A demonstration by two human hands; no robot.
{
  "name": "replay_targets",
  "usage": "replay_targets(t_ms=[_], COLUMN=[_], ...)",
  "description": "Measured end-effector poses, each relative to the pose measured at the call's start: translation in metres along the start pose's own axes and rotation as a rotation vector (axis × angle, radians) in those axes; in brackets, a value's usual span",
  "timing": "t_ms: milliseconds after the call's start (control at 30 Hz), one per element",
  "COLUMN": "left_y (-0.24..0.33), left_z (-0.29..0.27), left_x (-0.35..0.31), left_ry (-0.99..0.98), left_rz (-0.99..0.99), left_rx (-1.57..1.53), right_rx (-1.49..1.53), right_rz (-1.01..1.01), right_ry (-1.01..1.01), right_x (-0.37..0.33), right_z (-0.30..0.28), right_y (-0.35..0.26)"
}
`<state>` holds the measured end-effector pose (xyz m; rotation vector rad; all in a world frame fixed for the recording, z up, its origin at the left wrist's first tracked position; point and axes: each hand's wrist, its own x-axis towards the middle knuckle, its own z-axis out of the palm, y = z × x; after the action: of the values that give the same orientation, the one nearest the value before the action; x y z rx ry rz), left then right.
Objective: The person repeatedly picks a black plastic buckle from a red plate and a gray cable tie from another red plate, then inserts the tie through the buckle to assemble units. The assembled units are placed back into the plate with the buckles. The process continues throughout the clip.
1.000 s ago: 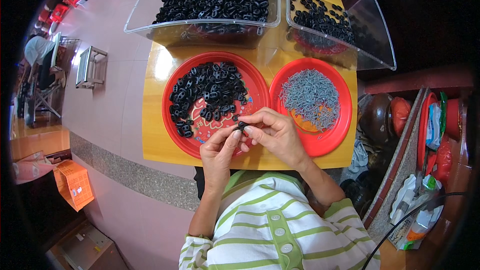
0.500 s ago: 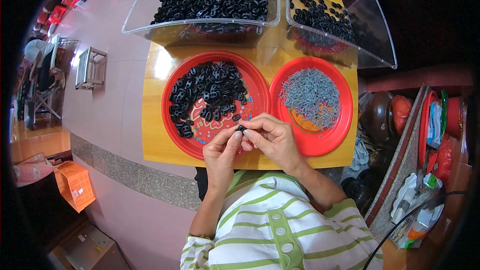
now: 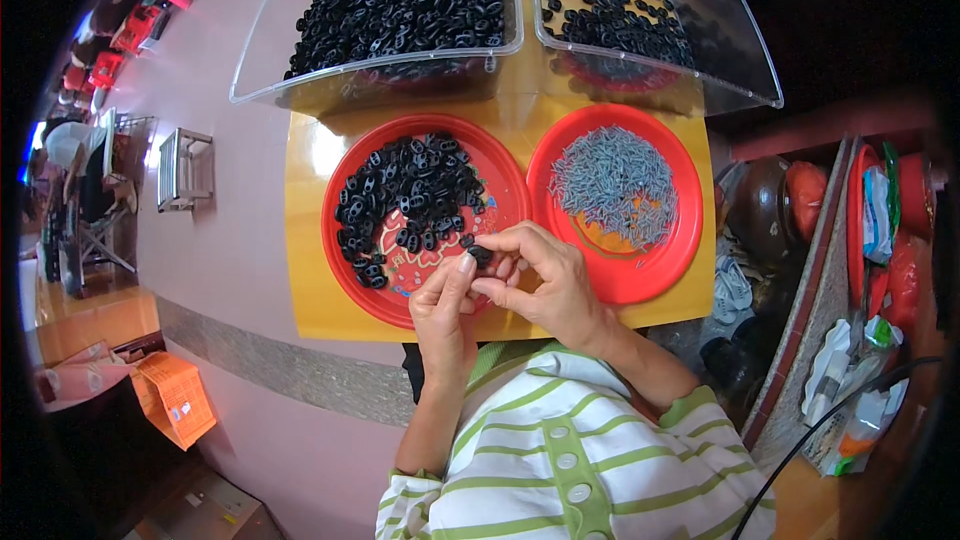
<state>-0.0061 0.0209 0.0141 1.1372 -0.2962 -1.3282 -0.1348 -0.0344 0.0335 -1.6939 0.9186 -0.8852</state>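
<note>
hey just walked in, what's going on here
A person sits at a yellow table, the left hand pinching a small black piece over the left red plate. The right hand is right up against it; whether it grips the piece too is hard to tell. Black two-hole pieces lie in that plate, and grey screw-like pins fill much of the right red plate. Beyond stand two clear bins holding more black pieces.

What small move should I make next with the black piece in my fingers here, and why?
I'd probably steady the small black piece with your left hand before shifting your right hand: the left thumb seems to lie against it, while the right thumb looks clear of it.
</note>
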Motion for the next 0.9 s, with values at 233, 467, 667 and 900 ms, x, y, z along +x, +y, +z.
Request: replay_targets(t_ms=[233,467,667,900], left_y=[-0.003,-0.008,-0.005,-0.007], left_z=[0.004,0.005,-0.005,-0.004], left_x=[-0.001,-0.002,0.002,-0.002], left_ry=[-0.119,-0.066,-0.211,-0.240], left_rz=[-0.031,0.349,0.542,0.565], left_rx=[-0.091,0.204,0.475,0.445], right_rx=[-0.055,0.063,0.160,0.087], right_rz=[-0.064,0.001,0.048,0.002], right_ry=[0.045,-0.009,-0.090,-0.143], right_x=[0.003,0.005,0.003,-0.002], right_z=[-0.008,-0.021,-0.025,-0.027], right_y=[0.003,-0.001,0.001,0.000])
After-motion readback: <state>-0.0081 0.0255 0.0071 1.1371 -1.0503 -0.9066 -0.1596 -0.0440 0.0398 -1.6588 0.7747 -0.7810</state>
